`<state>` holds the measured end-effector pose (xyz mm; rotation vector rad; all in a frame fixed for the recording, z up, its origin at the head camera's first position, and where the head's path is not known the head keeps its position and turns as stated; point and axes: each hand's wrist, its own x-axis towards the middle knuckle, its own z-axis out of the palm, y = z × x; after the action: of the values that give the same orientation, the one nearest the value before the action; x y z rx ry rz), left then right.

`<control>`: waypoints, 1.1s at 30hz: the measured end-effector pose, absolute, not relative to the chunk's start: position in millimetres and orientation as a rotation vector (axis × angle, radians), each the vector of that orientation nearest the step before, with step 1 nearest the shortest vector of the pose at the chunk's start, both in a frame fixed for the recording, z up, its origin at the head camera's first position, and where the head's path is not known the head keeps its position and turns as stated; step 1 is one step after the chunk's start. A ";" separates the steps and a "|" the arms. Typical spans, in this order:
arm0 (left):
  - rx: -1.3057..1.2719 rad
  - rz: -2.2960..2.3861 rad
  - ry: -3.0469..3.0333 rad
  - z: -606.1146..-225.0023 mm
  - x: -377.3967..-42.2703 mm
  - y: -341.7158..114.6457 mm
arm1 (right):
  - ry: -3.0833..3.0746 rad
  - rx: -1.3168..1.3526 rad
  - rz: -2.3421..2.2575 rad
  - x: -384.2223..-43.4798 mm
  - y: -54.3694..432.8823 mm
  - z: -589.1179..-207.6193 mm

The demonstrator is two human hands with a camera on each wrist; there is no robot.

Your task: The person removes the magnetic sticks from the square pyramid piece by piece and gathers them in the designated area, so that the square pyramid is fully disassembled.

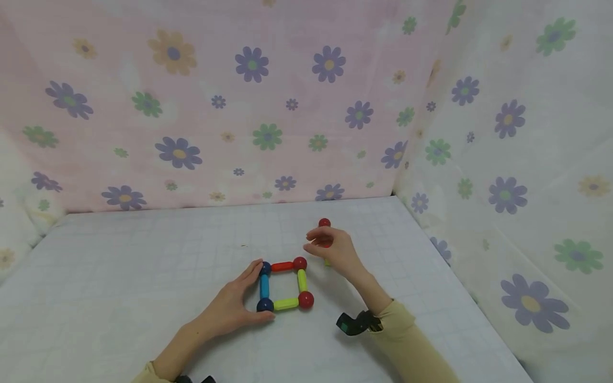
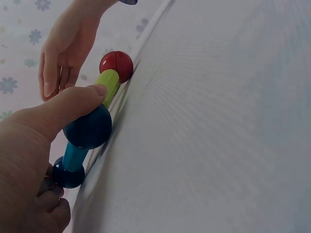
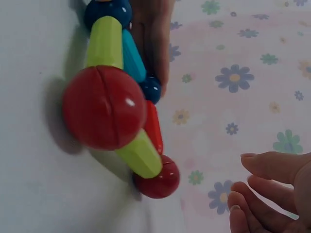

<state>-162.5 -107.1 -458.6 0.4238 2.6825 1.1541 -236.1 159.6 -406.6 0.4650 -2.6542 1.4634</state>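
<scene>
A square of magnetic building sticks and balls lies on the table. It has a blue stick (image 1: 264, 287), a red stick (image 1: 282, 266) and two yellow-green sticks (image 1: 286, 304), joined by two dark blue balls (image 2: 88, 127) and two red balls (image 3: 105, 108). My left hand (image 1: 232, 306) holds its blue side, thumb at the near blue ball and fingers around the far one. To the right of the square my right hand (image 1: 337, 252) hovers with loosely bent fingers and nothing between them. Behind it another red ball (image 1: 324, 222) shows, with red and yellow-green pieces partly hidden by the hand.
A white cloth (image 1: 119, 276) with a faint grid covers the table. Flower-printed curtains (image 1: 215, 122) stand along its back and sides. A black wrist camera (image 1: 354, 323) sits at the right sleeve, and a small brownish mark (image 1: 244, 246) lies beyond the square.
</scene>
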 end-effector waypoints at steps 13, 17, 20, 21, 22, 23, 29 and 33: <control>0.452 1.146 2.690 -458.9 -163.2 -109.4 | -2.876 0.486 1.360 -230.8 144.5 -427.8; 0.469 1.150 2.687 -457.9 -162.9 -110.3 | -2.907 0.529 1.288 -229.4 141.4 -432.4; 0.472 1.153 2.684 -457.7 -162.7 -110.5 | -2.917 0.543 1.258 -229.4 140.7 -437.1; 0.470 1.154 2.683 -457.7 -162.7 -110.4 | -2.922 0.543 1.252 -229.6 140.6 -438.8; 0.469 1.154 2.682 -457.6 -162.6 -110.3 | -2.927 0.539 1.247 -229.7 140.3 -440.2; 0.468 1.153 2.682 -457.6 -162.6 -110.2 | -2.933 0.533 1.245 -229.6 140.2 -441.2; 0.462 1.144 2.688 -457.5 -162.5 -109.7 | -2.931 0.504 1.270 -227.3 139.0 -442.5; 0.459 1.146 2.688 -457.1 -162.5 -109.8 | -2.909 0.510 1.295 -226.6 138.9 -443.6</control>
<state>-162.5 -109.8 -457.1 0.4589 2.6875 1.1463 -226.6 138.9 -443.6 0.5102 -2.9090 1.2950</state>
